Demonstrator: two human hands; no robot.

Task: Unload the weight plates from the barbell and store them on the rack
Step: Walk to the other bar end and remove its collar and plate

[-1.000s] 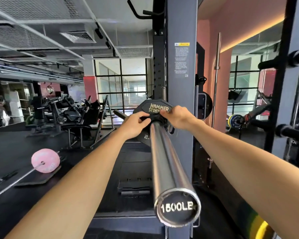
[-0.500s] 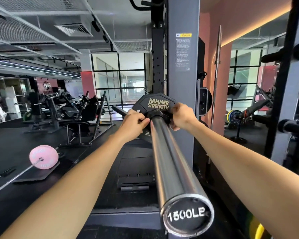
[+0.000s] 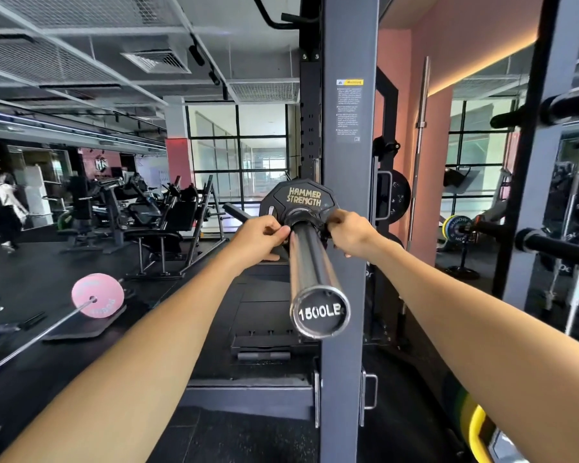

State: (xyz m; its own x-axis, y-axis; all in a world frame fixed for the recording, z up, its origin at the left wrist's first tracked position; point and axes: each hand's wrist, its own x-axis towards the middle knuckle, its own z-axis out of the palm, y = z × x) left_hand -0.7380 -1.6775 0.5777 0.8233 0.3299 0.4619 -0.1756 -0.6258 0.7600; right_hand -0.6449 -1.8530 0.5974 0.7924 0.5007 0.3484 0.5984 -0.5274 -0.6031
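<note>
At the near upright of the rack [image 3: 345,228], we are facing the barbell [image 3: 310,262] end-on: its chromed sleeve is running toward us, with the cap reading "1500LB". The steel is looking smooth and probably slick, so we are judging that anything riding on it will slide freely once released. Seated far down that sleeve is the weight plate [image 3: 300,198], a small black many-sided disc lettered "HAMMER STRENGTH"; we are reading it as rigid, dense for its size yet light enough for two hands, its rubbery-looking coating offering fair friction. Our left hand [image 3: 259,238] is curling its fingers at the plate's hub beside the sleeve, and our right hand [image 3: 350,232] is doing likewise on the other side; whether they are pinching the plate's raised hub or a collar there, we cannot tell. We are judging the rim edges the surest purchase for drawing the plate off evenly, without cocking it.
</note>
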